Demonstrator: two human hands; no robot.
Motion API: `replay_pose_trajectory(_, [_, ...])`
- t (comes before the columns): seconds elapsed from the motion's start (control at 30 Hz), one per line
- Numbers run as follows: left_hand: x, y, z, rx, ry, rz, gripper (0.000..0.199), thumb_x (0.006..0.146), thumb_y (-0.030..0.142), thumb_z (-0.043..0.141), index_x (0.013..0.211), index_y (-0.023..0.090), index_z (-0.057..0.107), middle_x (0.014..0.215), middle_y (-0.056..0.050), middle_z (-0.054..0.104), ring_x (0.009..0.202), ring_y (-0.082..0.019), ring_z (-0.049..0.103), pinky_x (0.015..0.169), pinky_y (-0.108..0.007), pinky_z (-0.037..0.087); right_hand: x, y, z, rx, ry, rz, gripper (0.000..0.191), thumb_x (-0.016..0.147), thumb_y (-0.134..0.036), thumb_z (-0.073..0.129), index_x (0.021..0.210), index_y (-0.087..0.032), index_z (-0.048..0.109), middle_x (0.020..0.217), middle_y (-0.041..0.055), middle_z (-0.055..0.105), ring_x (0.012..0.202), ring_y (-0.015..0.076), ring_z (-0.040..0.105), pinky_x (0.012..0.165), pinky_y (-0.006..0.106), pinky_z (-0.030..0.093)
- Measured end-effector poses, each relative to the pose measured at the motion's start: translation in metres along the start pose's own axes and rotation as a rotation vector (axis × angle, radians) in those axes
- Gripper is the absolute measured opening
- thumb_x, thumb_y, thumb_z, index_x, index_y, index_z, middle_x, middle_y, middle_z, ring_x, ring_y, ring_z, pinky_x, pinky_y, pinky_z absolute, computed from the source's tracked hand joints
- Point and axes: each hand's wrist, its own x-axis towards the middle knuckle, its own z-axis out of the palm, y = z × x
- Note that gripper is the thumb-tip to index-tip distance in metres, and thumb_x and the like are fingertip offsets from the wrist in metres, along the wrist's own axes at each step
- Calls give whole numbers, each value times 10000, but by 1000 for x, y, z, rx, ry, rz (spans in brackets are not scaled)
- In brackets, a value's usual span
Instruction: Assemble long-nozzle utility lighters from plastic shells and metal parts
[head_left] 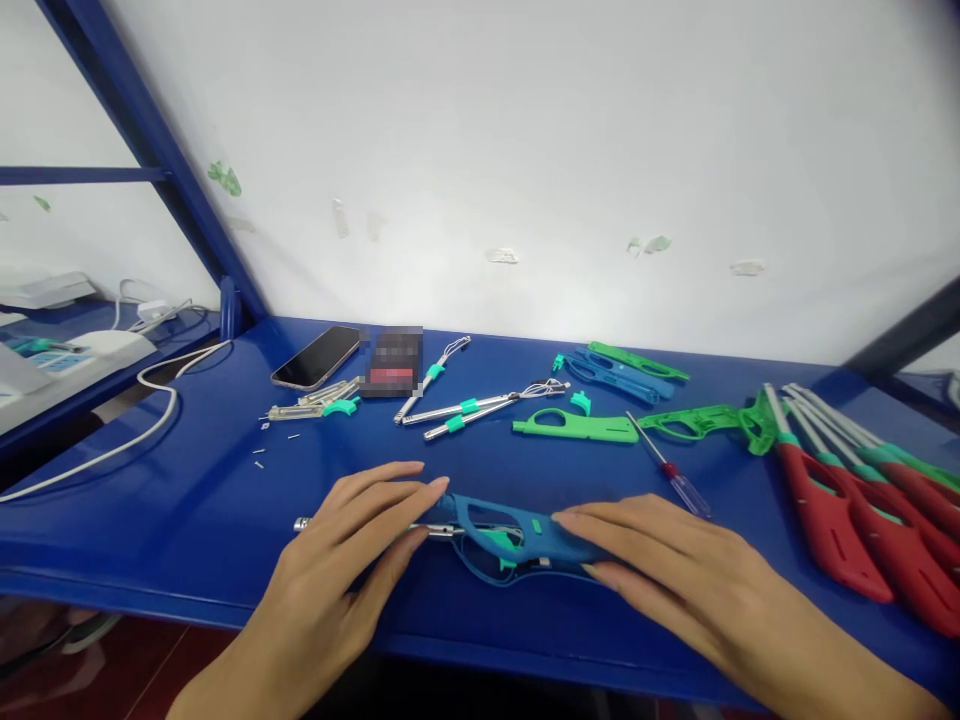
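Note:
A utility lighter with a blue plastic body point(551, 540) lies near the front of the blue table, its two shell halves partly apart. Inside the trigger opening shows a green trigger point(504, 548) with thin wires. A metal tube point(444, 531) runs out of the body to the left, under my left hand point(356, 550). That hand's fingers and thumb close around the tube and the shell's front end. At the handle end, my right hand point(667, 565) grips the shell between fingers and thumb. My palms hide part of the lighter.
Behind lie a phone point(319, 358), metal lighter tubes point(472, 408), a green shell half point(577, 426), blue shell pieces point(619, 376) and a screwdriver point(675, 475). Several red lighters point(832, 520) are at right. Small pins point(259, 464) and a white cable point(169, 400) lie left.

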Motion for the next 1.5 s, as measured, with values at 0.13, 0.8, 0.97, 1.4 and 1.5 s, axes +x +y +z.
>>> replay_pose_trajectory(0.13, [20, 6, -5, -172, 104, -65, 367, 1046, 104, 639, 1309, 340, 741, 1186, 29, 795, 1128, -133, 738, 989, -212, 595, 3, 3, -5, 180, -62, 90, 307, 1118, -464, 556, 1384, -417, 701, 1233, -62, 838, 1065, 165, 828, 979, 238, 646])
replay_pose_trajectory(0.8, [37, 3, -28, -312, 1, -119, 164, 1010, 219, 726, 1039, 348, 823, 944, 50, 808, 842, -151, 749, 745, -229, 620, 1, -16, -13, 417, -143, 345, 353, 1066, -500, 631, 1397, -392, 691, 1251, 27, 827, 1048, 240, 833, 898, 314, 692])
replay_pose_trajectory(0.97, [21, -3, -23, -191, -81, -38, 206, 1026, 162, 702, 1133, 322, 777, 1071, 35, 804, 1008, -162, 716, 865, -259, 606, 2, -18, 0, 47, -110, 65, 323, 1141, -366, 500, 1384, -359, 713, 1325, 7, 800, 1176, 210, 789, 1028, 326, 651])
replay_pose_trajectory(1.4, [13, -5, -6, -10, -183, 41, 188, 1069, 183, 632, 1186, 295, 728, 1097, 23, 822, 1094, -204, 701, 971, -355, 531, -12, -4, 13, -43, -173, -13, 377, 1141, -267, 483, 1463, -325, 670, 1456, 20, 735, 1284, 233, 727, 1087, 391, 613])
replay_pose_trajectory(1.5, [13, -4, -6, -11, -186, 61, 173, 1075, 178, 626, 1179, 290, 707, 1097, 23, 816, 1098, -205, 692, 966, -360, 517, -18, -2, 13, -38, -218, 3, 394, 1138, -267, 499, 1505, -351, 618, 1498, -6, 702, 1336, 226, 689, 1129, 400, 586])
